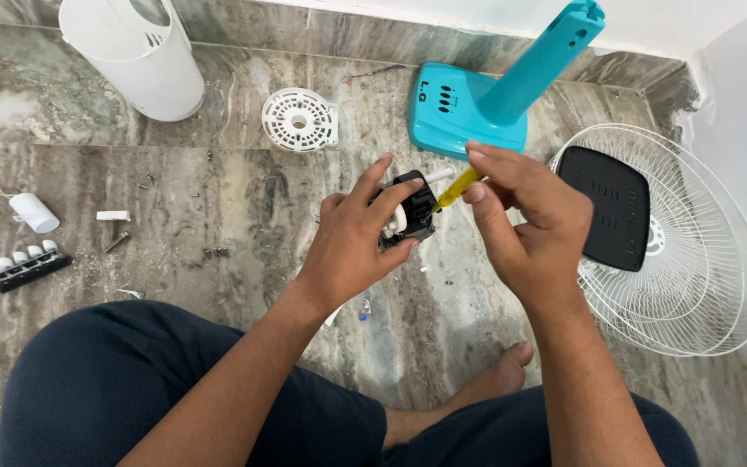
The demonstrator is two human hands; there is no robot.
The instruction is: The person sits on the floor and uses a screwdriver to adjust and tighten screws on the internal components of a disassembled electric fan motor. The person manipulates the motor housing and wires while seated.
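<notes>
My left hand [354,238] grips a small black and white fan part [414,210] above the marble floor. My right hand [525,216] pinches a yellow-handled screwdriver [457,189], its tip pointed down into the black part. Both hands hover in the middle of the view, over my crossed legs in dark trousers. Part of the black piece is hidden behind my left fingers.
A turquoise fan base with stand [477,99] lies behind the hands. White wire fan guards [702,259] with a black cover [609,206] lie at right. A white round vented cap [299,120], white cylinder housing [136,54], black switch strip [29,266] and loose screws [145,181] lie at left.
</notes>
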